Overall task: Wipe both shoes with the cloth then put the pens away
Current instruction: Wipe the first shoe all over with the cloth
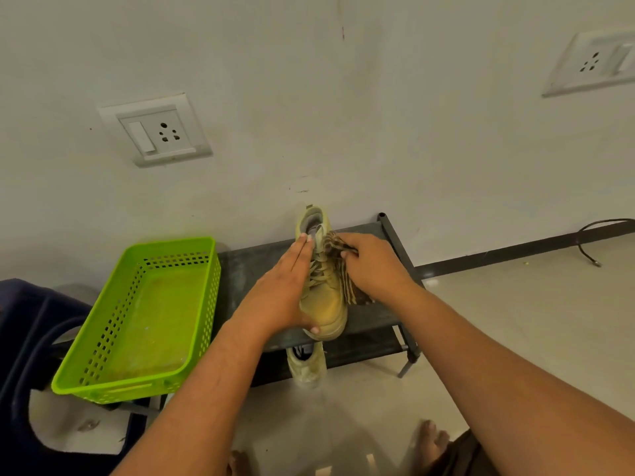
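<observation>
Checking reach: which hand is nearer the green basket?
Left. The left hand lies flat on the side of the shoe facing the green basket, apart from it; the right hand grips the cloth on the far side.

Shoe (324,297) on rack (378,231), basket (103,341) left — second shoe (307,367) below.

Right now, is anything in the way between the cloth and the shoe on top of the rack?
Nothing visible. The right hand holds the cloth right against the shoe, by its laces. The left hand lies flat on the shoe's other side.
</observation>
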